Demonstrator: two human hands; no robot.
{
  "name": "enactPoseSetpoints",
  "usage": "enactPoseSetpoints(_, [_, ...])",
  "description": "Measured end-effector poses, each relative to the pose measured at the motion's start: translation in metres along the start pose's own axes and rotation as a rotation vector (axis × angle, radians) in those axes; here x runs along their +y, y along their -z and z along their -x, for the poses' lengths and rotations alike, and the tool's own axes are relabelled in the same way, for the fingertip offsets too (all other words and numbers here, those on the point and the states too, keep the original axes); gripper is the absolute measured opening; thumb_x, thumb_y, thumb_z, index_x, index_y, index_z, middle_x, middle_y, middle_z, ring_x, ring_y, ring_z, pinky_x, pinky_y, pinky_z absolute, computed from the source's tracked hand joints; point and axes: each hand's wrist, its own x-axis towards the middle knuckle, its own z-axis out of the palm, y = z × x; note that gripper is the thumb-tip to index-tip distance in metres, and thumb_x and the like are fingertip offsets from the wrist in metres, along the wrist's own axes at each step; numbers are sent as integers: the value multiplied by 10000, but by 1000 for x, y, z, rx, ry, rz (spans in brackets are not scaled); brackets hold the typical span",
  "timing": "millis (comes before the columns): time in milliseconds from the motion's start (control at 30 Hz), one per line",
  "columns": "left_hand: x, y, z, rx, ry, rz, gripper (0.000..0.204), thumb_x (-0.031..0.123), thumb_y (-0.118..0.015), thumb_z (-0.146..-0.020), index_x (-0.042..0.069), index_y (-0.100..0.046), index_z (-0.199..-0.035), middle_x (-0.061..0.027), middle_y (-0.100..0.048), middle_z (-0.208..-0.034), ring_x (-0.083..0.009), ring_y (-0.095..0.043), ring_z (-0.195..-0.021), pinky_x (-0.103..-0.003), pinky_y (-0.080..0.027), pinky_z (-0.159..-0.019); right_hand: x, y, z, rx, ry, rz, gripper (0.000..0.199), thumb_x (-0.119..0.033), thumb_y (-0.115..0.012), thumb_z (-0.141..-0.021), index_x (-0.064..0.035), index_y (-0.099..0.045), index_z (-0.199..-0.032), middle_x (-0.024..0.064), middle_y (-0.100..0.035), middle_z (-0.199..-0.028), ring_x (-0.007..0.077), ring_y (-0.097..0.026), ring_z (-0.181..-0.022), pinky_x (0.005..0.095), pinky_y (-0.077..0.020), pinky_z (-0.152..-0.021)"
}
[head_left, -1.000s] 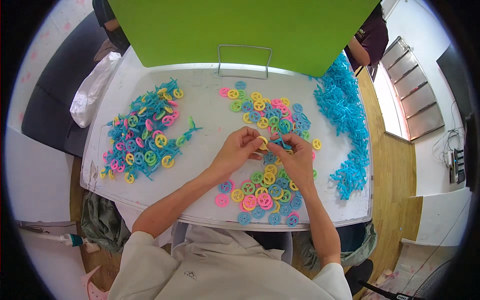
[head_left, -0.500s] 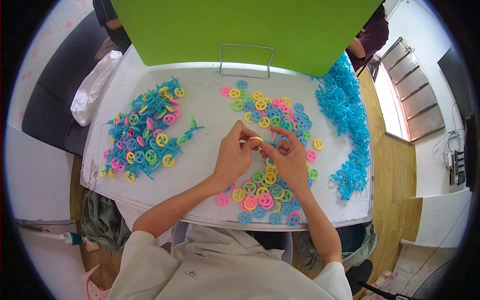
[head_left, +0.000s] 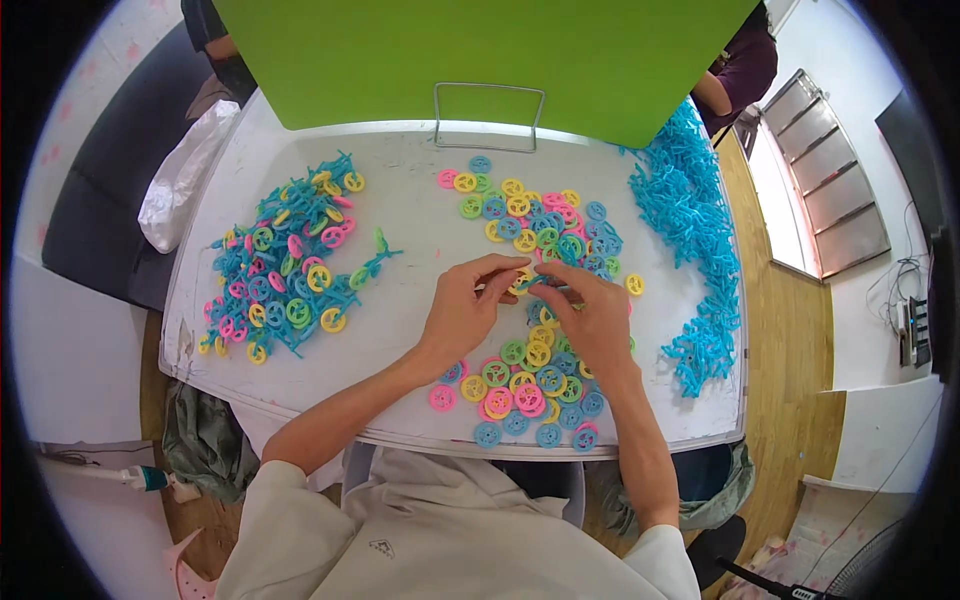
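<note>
My left hand [head_left: 462, 312] pinches a small yellow spoked plastic wheel [head_left: 518, 285] between thumb and fingers, above the middle of the table. Against it, my right hand [head_left: 592, 312] has its thumb and fingers closed on a blue plastic stem piece [head_left: 534, 282], mostly covered by the fingers. Whether the stem sits in the wheel's hub I cannot tell. Beneath and around both hands lie loose wheels [head_left: 528, 398] in pink, yellow, green and blue. To the left is a heap of blue stems with wheels on them [head_left: 280, 265].
Loose blue branched stems [head_left: 685, 210] form a long pile down the table's right side. A green panel [head_left: 480, 60] stands across the far edge, with a wire handle [head_left: 488, 88] before it. A white bag [head_left: 185, 180] is at the far left. Other people [head_left: 745, 70] sit beyond the panel.
My hands have come closer together. The yellow wheel has tilted to show more of its face, and the right fingers have folded in around the blue stem piece.
</note>
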Motion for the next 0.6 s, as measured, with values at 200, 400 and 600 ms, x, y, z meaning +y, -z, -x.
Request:
enactPoseSetpoints(200, [12,-2,-1,0,144,70,237,53,-531,-941,10,-616,-1158,-103,-668,-966,-142,-653,-834,-263,-556,-713,4,5,0,-45,59,110,191,-129,-728,-796,-34,-696,-959,112,-706,-814,187,-683,-651,279,-525,-583])
enactPoseSetpoints(400, [10,0,-2,-32,155,202,248,74,-517,-956,-16,-603,-1171,-94,-653,-1019,-136,-646,-909,-262,-572,-794,5,-6,3,49,-50,-72,126,-151,-709,-822,-49,-677,-889,87,-671,-695,173,-664,-605,289,-487,-527])
enactPoseSetpoints(600, [10,-1,1,22,154,273,236,65,-523,-953,-40,-606,-1146,-108,-657,-996,-131,-642,-880,-265,-574,-783,5,-17,9,74,-224,-161,161,-186,-717,-831,-37,-668,-863,68,-640,-637,126,-607,-546,258,-449,-503])
